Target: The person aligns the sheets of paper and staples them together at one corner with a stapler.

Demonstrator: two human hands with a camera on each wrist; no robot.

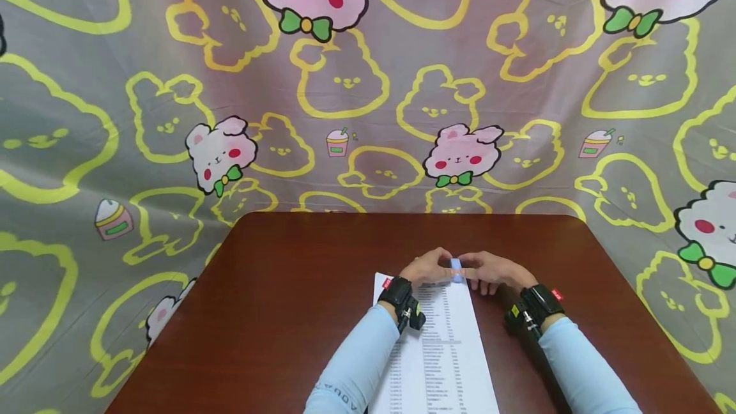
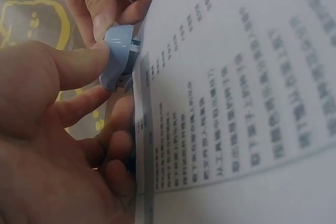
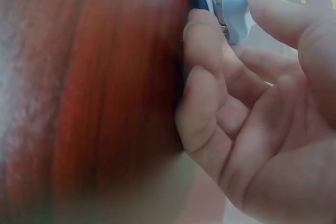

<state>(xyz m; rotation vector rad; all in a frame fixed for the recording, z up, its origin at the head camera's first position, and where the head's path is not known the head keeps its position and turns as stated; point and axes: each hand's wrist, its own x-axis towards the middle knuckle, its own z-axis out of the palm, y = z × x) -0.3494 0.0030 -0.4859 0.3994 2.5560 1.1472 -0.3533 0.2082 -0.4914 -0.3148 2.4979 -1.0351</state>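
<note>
A small light-blue stapler (image 1: 457,269) sits at the top right corner of a printed paper sheet (image 1: 439,369). From the left, my left hand (image 1: 428,267) pinches it, its thumb pressed on the rounded back of the stapler (image 2: 118,48). My right hand (image 1: 491,270) grips the same stapler from the other side, with its thumb on the blue shell (image 3: 236,6) and the lower fingers curled near the tabletop. In the left wrist view the paper's top edge meets the stapler's open side, where small metal parts show.
The brown wooden table (image 1: 276,312) spreads around the paper. Behind it hangs a grey curtain (image 1: 379,94) with cartoon prints. Black wrist cameras are strapped over both wrists, and the left forearm lies above the sheet.
</note>
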